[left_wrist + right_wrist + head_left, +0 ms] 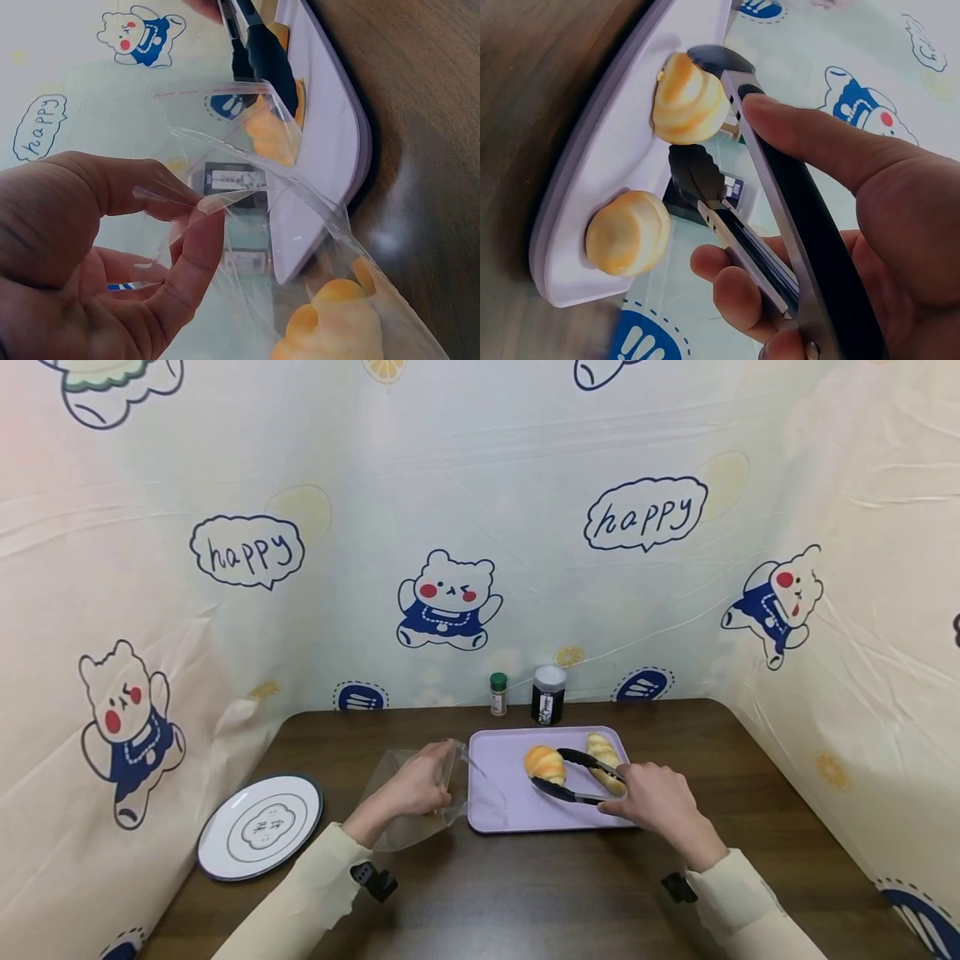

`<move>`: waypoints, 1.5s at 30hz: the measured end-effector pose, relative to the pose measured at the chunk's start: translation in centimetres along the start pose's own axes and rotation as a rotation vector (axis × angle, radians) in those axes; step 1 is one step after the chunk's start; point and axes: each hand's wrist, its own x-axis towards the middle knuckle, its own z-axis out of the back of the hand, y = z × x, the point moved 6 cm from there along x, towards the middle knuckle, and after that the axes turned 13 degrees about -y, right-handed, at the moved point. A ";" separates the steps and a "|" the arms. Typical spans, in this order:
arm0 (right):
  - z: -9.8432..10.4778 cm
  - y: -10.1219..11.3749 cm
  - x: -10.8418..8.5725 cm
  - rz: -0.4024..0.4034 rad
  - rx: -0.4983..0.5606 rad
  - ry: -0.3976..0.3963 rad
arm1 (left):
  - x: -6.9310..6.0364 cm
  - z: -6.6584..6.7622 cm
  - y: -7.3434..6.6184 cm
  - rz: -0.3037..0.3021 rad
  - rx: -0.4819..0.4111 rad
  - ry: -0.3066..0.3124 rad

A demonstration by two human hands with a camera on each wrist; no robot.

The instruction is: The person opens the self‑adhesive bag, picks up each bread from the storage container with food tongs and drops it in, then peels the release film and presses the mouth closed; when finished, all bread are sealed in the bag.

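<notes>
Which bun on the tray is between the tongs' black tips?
The rounder, orange-striped bun, on the left in the head view. The longer, paler bun on the right lies outside the tips.

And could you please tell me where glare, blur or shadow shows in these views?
Head view: soft light, with a faint sheen on the table; left wrist view: a pale glare spot on the table, and bright streaks along the bag; right wrist view: the table looks blurred, with a dark shadow along the tray.

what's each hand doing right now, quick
Left hand: closed, pinching the thin clear plastic bag.
Right hand: closed, holding the long black-and-silver tongs, jaws apart.
</notes>
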 end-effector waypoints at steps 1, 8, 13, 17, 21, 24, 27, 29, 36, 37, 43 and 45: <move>0.0 0.0 0.0 0.004 -0.001 -0.004 | 0.0 -0.1 0.1 0.006 -0.002 0.006; 0.1 0.0 -0.1 0.021 -0.007 -0.015 | 0.1 -0.2 0.1 0.016 -0.028 0.036; 0.7 0.1 -0.1 0.031 0.020 -0.017 | 0.1 -0.3 0.1 0.001 -0.067 0.064; 1.7 0.5 0.0 0.075 0.072 -0.047 | 0.1 -0.4 0.1 -0.014 -0.066 0.069; 3.1 0.9 -0.1 0.111 0.107 -0.080 | 0.1 -0.4 0.2 0.028 -0.093 0.083; 4.1 1.2 -0.2 0.123 0.126 -0.091 | 0.1 -0.3 0.2 0.027 -0.082 0.066; 4.9 1.6 -0.4 0.149 0.135 -0.094 | 0.2 -0.3 0.1 0.011 -0.060 0.051; 5.3 2.0 -0.5 0.179 0.133 -0.097 | 0.2 -0.3 0.1 -0.001 -0.047 0.046; 6.3 3.3 -1.2 0.305 0.146 -0.138 | 0.2 -0.4 0.1 -0.001 -0.051 0.058; 6.4 3.5 -1.3 0.322 0.144 -0.144 | 0.2 -0.4 0.1 -0.001 -0.051 0.059; 6.6 4.0 -1.5 0.375 0.147 -0.128 | 0.1 -0.4 0.2 0.010 -0.064 0.068; 6.5 4.1 -1.4 0.385 0.158 -0.102 | 0.0 -0.4 0.2 0.015 -0.074 0.072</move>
